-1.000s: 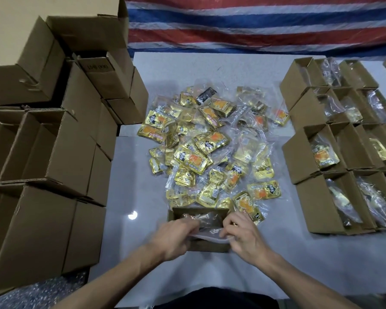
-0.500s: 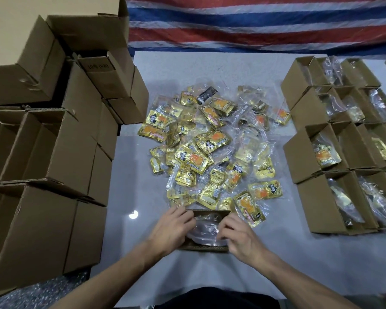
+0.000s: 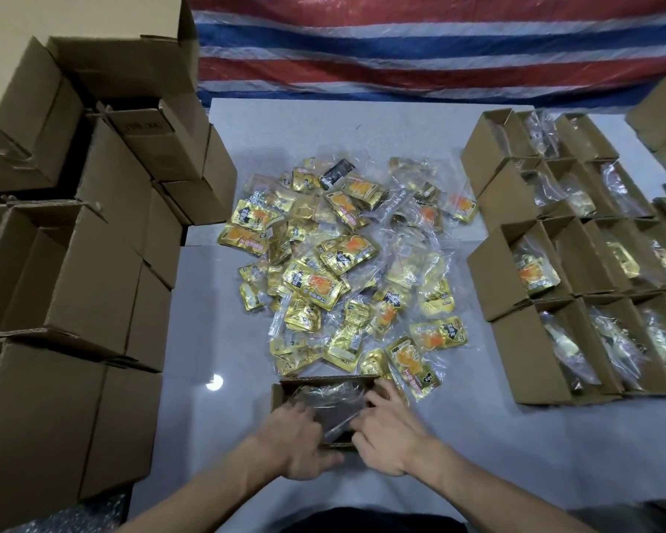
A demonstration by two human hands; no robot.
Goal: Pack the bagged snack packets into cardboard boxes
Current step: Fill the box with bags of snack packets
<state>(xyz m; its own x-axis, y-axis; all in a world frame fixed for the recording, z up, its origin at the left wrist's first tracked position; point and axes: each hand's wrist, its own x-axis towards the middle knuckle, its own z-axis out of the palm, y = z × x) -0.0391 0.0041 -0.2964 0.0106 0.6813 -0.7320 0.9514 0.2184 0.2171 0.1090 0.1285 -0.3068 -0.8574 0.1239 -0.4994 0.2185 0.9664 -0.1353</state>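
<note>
Tucking a bag of snacks into the near box

Both hands are on the small open box (image 3: 285, 386) at the near table edge: left hand (image 3: 297, 436) and right hand (image 3: 391, 432) have fingers curled on the clear bagged packet (image 3: 333, 398), which sits mostly inside. Best bet, I'd say: flatten the plastic below the rim, corners first, so flaps close. Loose pile (image 3: 343, 263) sits just beyond.

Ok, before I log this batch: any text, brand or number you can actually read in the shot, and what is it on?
Nothing reads cleanly.
Stamp on a stacked box: dark printed characters, too blurred to quote.
Gold snack packets: bold characters and an orange picture, too small and blurred to read.
Boxes on the right: no print visible.
Striped tarp: no writing.
</note>
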